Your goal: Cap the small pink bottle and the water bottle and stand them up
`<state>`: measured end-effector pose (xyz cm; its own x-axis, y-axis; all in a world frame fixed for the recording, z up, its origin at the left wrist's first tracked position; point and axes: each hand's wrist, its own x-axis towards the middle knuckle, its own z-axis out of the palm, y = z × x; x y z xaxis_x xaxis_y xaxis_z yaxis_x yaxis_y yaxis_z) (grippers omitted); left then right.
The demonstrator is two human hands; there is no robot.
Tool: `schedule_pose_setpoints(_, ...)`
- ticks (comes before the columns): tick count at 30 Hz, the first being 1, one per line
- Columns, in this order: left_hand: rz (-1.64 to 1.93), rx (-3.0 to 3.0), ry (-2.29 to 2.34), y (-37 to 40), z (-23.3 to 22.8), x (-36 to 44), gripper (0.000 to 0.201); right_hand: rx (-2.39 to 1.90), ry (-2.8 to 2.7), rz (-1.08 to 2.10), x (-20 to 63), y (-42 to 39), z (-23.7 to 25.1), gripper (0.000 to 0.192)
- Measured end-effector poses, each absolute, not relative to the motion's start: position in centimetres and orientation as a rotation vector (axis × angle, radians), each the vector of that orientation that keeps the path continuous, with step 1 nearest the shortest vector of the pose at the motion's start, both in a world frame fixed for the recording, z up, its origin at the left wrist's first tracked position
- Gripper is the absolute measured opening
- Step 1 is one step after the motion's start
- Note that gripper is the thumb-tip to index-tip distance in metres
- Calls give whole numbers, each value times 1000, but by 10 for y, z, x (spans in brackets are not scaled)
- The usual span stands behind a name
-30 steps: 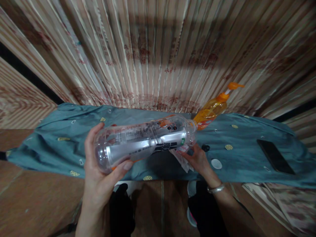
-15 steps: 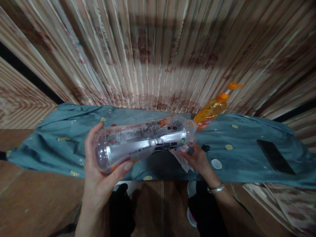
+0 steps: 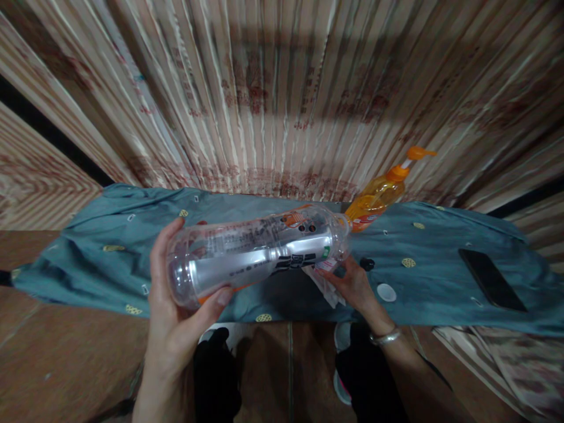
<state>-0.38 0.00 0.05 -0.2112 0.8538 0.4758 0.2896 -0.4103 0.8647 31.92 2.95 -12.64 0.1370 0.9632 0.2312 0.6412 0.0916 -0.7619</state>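
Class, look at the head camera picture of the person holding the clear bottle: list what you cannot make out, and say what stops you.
- Bottle mouth, head view: hidden behind the right hand and the crumpled white wrapper.
- Bottle label text: too small and blurred to read.
- Orange pump bottle base: covered by the clear bottle.
- Left hand fingers: mostly behind the bottle.
- Phone screen: dark, nothing shows.
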Motion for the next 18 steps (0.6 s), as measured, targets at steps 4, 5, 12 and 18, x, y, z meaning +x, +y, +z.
schedule_pose_setpoints(4, 1637, 1522, 1288, 0, 0, -5, 98, -1654, -1578, 507, 319, 29, -125, 68)
schedule_pose_setpoints(5, 1638, 1508, 1285, 0, 0, -4, 98, -1654, -1577, 507, 319, 29, -125, 68)
schedule_pose_setpoints(12, 1644, 1523, 1219, 1, 2, -2, 93, -1647, -1584, 531, 319, 29, -126, 71)
schedule_pose_setpoints(18, 1646, 1546, 1222, 2, 0, -2, 93, -1642, -1583, 509, 320, 29, -128, 72)
